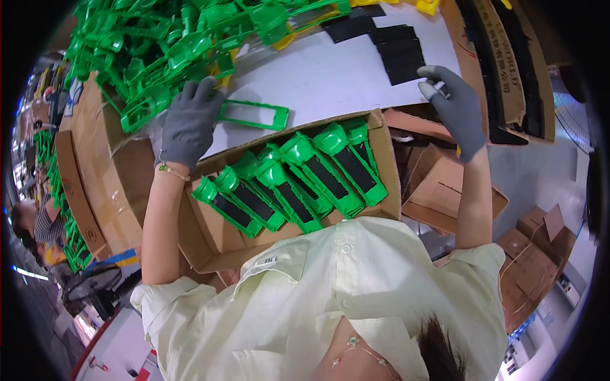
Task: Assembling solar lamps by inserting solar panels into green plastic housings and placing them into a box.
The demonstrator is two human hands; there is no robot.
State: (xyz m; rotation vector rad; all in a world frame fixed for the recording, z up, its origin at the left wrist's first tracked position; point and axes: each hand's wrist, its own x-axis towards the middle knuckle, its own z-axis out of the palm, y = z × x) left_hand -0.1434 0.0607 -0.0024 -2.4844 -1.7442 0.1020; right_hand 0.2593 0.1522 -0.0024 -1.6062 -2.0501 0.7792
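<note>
My left hand (190, 120), in a grey glove, is closed over a green plastic frame (283, 119). The frame's long rectangular opening sticks out to the right of the hand, above the white tabletop; the hand hides its middle. Raised at the right, my right hand (459, 108) wears a grey glove with pale fingertips. Its thumb and forefinger are apart, with nothing visible between them, beside a stack of black rectangular sheets (399, 56). Nearest my body, a cardboard box (219, 244) holds several green frames with black panels (327, 174) set in them.
A large heap of green plastic parts (159, 54) covers the far left, with some yellow pieces among them. Cardboard boxes stand left (114, 165) and lower right (540, 267). Black strips in a carton (502, 70) line the right edge. A fan (95, 286) and another person (47, 222) are at far left.
</note>
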